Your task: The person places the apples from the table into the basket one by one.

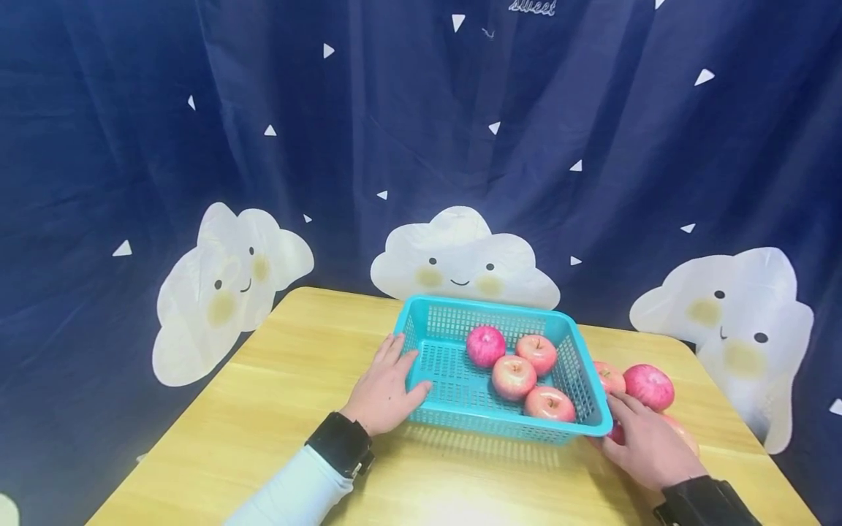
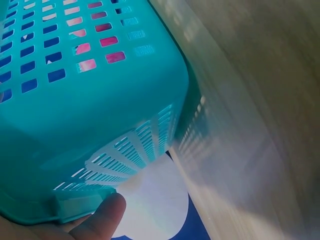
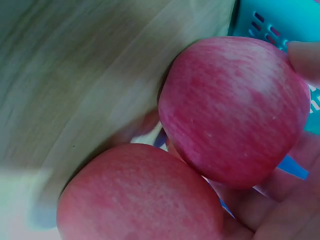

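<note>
A teal plastic basket [image 1: 480, 302] stands on the wooden table and holds several pink-red apples [image 1: 514, 376]. My left hand [image 1: 384, 387] rests flat against the basket's left wall, fingers straight along the rim; in the left wrist view a fingertip [image 2: 102, 217] shows at the basket's [image 2: 90, 110] edge. My right hand [image 1: 647, 446] lies on the table just right of the basket. In the right wrist view its fingers [image 3: 306, 59] curl round one apple [image 3: 235, 110], with a second apple [image 3: 140, 195] touching it. Two more apples [image 1: 649, 386] sit beyond that hand.
The light wooden table [image 1: 276, 394] has bare room left of and in front of the basket. A dark blue curtain [image 1: 421, 146] with white cloud faces hangs close behind the table's far edge. The right table edge is near the loose apples.
</note>
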A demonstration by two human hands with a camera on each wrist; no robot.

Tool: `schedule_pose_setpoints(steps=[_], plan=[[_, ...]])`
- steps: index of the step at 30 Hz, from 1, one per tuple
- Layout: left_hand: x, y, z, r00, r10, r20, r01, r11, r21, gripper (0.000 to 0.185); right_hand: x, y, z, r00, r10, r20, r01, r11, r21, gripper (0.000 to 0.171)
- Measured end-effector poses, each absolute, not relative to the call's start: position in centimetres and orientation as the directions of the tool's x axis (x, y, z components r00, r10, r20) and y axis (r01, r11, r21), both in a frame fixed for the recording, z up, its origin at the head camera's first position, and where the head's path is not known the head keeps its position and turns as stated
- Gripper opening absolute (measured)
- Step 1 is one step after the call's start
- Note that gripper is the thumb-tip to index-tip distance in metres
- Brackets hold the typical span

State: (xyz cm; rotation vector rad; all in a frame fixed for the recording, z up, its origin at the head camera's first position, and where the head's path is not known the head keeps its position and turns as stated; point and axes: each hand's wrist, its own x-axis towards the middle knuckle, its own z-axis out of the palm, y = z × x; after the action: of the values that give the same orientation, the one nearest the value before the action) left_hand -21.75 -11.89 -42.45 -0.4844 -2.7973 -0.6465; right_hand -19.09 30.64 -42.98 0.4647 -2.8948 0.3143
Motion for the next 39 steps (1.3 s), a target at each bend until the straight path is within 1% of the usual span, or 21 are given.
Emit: schedule_pose_setpoints(steps=[7,10,15,18,23,30,36,39], plan=[[-21.6,-11.9,-42.3,-0.918,0.259,0.301,0.364,0.854,0.373,0.066,-18.8,30.7,-42.5,-0.927,-0.294,0.231,-0.34,0.921,-0.192,0.075],[-21.5,-11.8,-42.3,-0.917,0.259,0.302,0.365,0.85,0.38,0.065,-18.6,30.7,-42.5,-0.934,-0.277,0.228,-0.325,0.921,-0.214,0.074],[-21.5,-11.8,-42.3,-0.916,0.262,0.302,0.371,0.842,0.392,0.065,-18.2,31.1,-42.2,-0.953,-0.223,0.207,-0.273,0.928,-0.254,0.078],[-21.5,-11.8,-42.5,-0.916,0.259,0.305,0.369,0.841,0.394,0.065,-18.0,31.5,-41.5,-0.962,-0.208,0.177,-0.25,0.933,-0.26,0.084],[-21.5,-11.9,-42.5,-0.921,0.256,0.294,0.359,0.849,0.388,0.067,-18.0,32.1,-40.4,-0.968,-0.204,0.144,-0.235,0.938,-0.256,0.087],[-21.4,-12.0,-42.4,-0.921,0.255,0.295,0.361,0.842,0.4,0.066,-17.8,32.6,-38.9,-0.957,-0.218,0.192,-0.261,0.934,-0.243,0.087],[-21.3,-12.0,-42.3,-0.925,0.249,0.286,0.352,0.845,0.403,0.067,-17.7,32.7,-37.2,-0.947,-0.209,0.244,-0.271,0.928,-0.255,0.079],[-21.2,-12.0,-42.2,-0.924,0.252,0.289,0.357,0.841,0.406,0.066,-17.7,32.6,-36.4,-0.942,-0.213,0.259,-0.278,0.928,-0.247,0.079]])
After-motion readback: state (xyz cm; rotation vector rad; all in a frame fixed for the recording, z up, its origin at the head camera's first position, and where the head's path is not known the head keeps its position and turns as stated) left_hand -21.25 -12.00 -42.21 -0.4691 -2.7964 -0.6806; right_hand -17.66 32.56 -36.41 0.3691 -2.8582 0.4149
